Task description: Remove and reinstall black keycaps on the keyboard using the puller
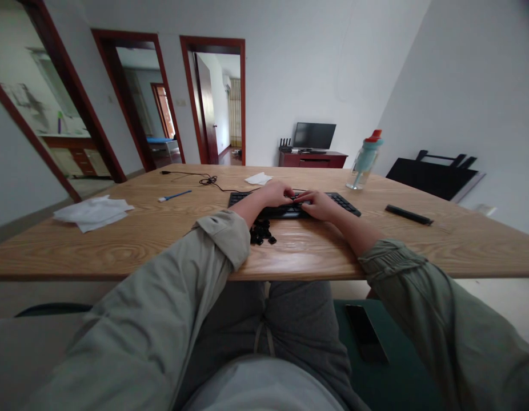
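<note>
A black keyboard (344,203) lies on the wooden table in front of me, its middle covered by my hands. My left hand (276,194) rests over the left-centre keys, its fingers curled down and closed at the tips. From the right, my right hand (319,204) reaches over the keys with fingers and thumb drawn together, its fingertips meeting those of the left. Whatever is between the fingertips is too small to make out. Just below the keyboard's near edge, by my left forearm, sits a small pile of loose black keycaps (261,231).
White tissues (93,212) and a blue brush (174,196) lie to the left. A cable (209,180) runs behind the keyboard near another tissue (259,178). At right stand a water bottle (364,162) and a black strip-like object (408,215). A phone (365,334) lies on the seat.
</note>
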### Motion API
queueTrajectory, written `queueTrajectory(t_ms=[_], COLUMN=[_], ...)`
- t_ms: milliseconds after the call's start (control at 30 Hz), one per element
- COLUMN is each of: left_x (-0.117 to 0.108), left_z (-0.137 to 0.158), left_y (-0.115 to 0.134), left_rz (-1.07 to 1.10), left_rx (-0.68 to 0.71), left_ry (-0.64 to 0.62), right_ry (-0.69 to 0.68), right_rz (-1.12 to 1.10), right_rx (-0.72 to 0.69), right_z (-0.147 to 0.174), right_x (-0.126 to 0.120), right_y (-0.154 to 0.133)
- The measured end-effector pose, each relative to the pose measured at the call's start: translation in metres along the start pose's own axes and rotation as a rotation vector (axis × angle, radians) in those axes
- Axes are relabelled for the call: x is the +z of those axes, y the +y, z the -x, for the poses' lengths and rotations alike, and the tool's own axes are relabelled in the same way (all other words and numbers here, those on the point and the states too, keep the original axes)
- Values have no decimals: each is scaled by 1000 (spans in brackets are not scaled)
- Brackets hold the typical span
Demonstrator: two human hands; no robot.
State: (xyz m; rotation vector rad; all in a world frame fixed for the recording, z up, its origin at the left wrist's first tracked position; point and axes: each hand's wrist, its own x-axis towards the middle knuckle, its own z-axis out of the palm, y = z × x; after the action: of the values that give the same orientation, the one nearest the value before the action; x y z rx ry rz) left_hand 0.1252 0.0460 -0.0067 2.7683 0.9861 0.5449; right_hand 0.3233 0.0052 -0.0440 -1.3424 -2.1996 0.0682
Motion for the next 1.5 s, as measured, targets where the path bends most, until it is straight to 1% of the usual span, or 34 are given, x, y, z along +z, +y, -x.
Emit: queueTrajectory(t_ms=[100,200,300,367,433,500,533,733,900,1133,1300,1500], left_x=[12,19,23,25,27,28,28,28,28,29,27,25], left_z=[-12,-15,-16,-14,-11,-9,-9,-8,-11,-12,-11,-10], left_y=[4,4,0,-4,-7,-10,-11,-9,-8,-11,-9,-5], left_rz=[-2,-10,26,63,82,92,102,125,34,47,-10,-113], left_rx=[45,40,41,39,21,-1,-9,-50,-14,-31,-35,17], left_ry=[-35,-7,26,46,58,59,60,75,53,64,40,20], right_ry=[5,-9,-13,45,144,226,243,226,222,214,209,201], right_rz=[-21,-56,-101,-125,-158,-187,-197,-183,-160,-160,-139,-134], right_rx=[-26,-29,24,101,174,224,237,240,228,246,266,268], right_z=[-1,-1,-1,-2,-3,-3,-3,-3,-3,-2,-1,0], right_x=[0,-1,-6,-11,-16,-20,-21,-21,-23,-23,-25,-26], right_y=[-2,-4,-5,-4,-2,-1,0,-1,-3,-5,-7,-10])
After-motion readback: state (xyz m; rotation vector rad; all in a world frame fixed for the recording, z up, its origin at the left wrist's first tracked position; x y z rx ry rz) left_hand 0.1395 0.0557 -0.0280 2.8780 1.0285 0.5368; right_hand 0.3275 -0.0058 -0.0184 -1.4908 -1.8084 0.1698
